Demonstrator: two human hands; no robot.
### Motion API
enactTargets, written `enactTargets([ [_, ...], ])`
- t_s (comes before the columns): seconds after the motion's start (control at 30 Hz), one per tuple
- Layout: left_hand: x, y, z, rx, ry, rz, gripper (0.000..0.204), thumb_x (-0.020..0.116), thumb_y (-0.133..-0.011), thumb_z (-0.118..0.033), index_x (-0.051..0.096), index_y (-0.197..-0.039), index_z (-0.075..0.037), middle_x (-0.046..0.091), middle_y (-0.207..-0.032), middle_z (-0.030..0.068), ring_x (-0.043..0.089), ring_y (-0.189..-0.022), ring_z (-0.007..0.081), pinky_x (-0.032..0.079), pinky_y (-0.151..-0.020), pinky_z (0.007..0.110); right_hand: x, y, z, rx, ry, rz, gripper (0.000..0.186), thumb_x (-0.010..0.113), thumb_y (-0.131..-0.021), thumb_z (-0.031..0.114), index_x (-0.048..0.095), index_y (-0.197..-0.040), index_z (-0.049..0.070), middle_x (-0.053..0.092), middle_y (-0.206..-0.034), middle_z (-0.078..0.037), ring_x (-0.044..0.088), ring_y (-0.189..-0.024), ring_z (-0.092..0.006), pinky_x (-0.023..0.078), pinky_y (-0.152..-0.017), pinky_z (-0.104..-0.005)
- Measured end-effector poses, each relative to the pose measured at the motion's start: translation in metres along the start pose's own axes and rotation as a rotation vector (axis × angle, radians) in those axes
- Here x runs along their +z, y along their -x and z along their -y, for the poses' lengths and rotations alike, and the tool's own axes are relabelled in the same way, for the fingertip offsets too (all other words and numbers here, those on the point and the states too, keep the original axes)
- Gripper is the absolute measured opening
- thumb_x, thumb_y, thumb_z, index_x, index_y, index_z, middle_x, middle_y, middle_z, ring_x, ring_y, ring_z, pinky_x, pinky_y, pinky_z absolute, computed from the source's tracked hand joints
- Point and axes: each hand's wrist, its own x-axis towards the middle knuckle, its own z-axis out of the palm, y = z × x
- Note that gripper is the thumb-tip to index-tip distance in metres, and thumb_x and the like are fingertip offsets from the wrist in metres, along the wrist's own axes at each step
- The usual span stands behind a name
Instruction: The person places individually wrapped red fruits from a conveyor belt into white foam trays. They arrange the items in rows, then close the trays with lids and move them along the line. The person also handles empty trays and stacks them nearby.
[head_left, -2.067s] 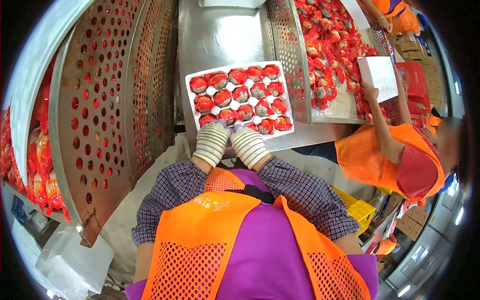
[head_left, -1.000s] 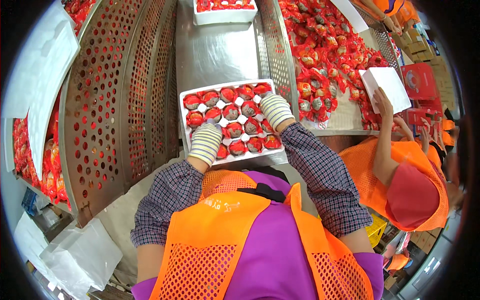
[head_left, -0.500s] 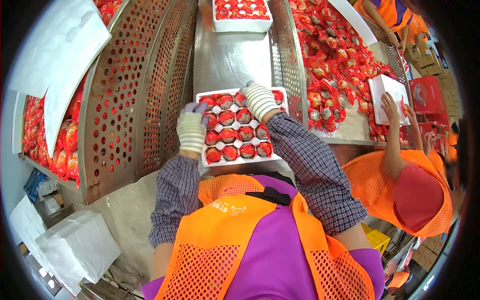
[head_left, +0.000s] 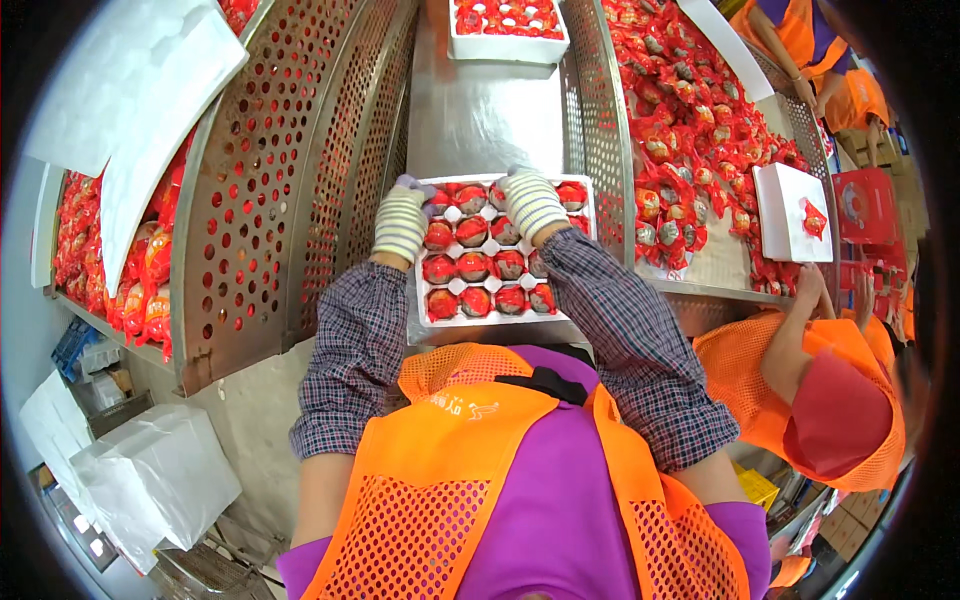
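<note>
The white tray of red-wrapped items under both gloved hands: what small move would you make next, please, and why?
Probably slide the white tray forward along the steel channel: the left hand and right hand sit at its far corners, every visible pocket looks filled, and bare steel lies ahead.

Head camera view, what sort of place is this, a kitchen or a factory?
Most likely a food packing line in a factory. Gloved hands, left and right, rest on a white foam tray of red-wrapped round items on a stainless steel chute. Perforated metal bins hold heaps of red packets.
</note>
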Motion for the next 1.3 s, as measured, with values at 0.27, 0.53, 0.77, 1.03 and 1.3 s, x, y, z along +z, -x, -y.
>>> enactTargets([
  [0.27, 0.057, 0.088, 0.052, -0.565, 0.839, -0.195, 0.041, 0.055, -0.090, -0.033, 0.057, -0.114, 0.001, 0.061, -0.102, 0.0074, 0.054, -0.092, 0.0148, 0.044, -0.083, 0.027, 0.029, 0.126, -0.017, 0.422, -0.283, -0.503, 0.067, 0.068, -0.072, 0.012, 0.036, -0.130, -0.001, 0.040, -0.129, -0.026, 0.041, -0.117, -0.0407, 0.035, -0.098, -0.0442],
  [0.53, 0.029, 0.055, -0.003, -0.292, 0.587, -0.296, 0.050, 0.073, -0.072, -0.009, 0.055, -0.118, 0.000, 0.055, -0.112, 0.0117, 0.053, -0.100, 0.0182, 0.043, -0.090, 0.030, 0.020, 0.119, -0.022, 0.505, -0.274, -0.342, 0.066, 0.065, -0.075, 0.018, 0.034, -0.129, -0.001, 0.039, -0.128, -0.029, 0.046, -0.112, -0.0438, 0.038, -0.095, -0.0451],
  [0.77, -0.006, 0.055, -0.007, -0.026, 0.194, -0.006, 0.026, 0.073, -0.066, -0.002, 0.069, -0.091, -0.006, 0.056, -0.092, 0.0079, 0.056, -0.087, 0.0199, 0.047, -0.079, 0.029, 0.028, 0.125, -0.030, 0.470, -0.203, -0.304, 0.067, 0.066, -0.074, 0.018, 0.035, -0.131, 0.000, 0.039, -0.129, -0.030, 0.048, -0.110, -0.0428, 0.042, -0.093, -0.0437],
  [1.03, -0.009, 0.049, -0.007, 0.091, -0.138, 0.000, 0.027, 0.074, -0.065, -0.006, 0.069, -0.091, -0.007, 0.058, -0.089, 0.0051, 0.055, -0.092, 0.0212, 0.046, -0.079, 0.031, 0.033, 0.109, -0.046, 0.643, -0.348, -0.233, 0.061, 0.063, -0.077, 0.018, 0.038, -0.126, -0.008, 0.055, -0.109, -0.032, 0.055, -0.101, -0.0414, 0.044, -0.089, -0.0412],
  [1.3, -0.008, 0.047, -0.023, 0.039, -0.412, 0.069, 0.045, 0.074, -0.064, -0.010, 0.063, -0.108, -0.012, 0.046, -0.118, 0.0119, 0.050, -0.104, 0.0293, 0.045, -0.088, 0.037, 0.030, 0.105, -0.049, 0.619, -0.303, -0.206, 0.067, 0.060, -0.078, 0.016, 0.029, -0.132, -0.006, 0.051, -0.114, -0.033, 0.051, -0.107, -0.0425, 0.042, -0.092, -0.0427],
])
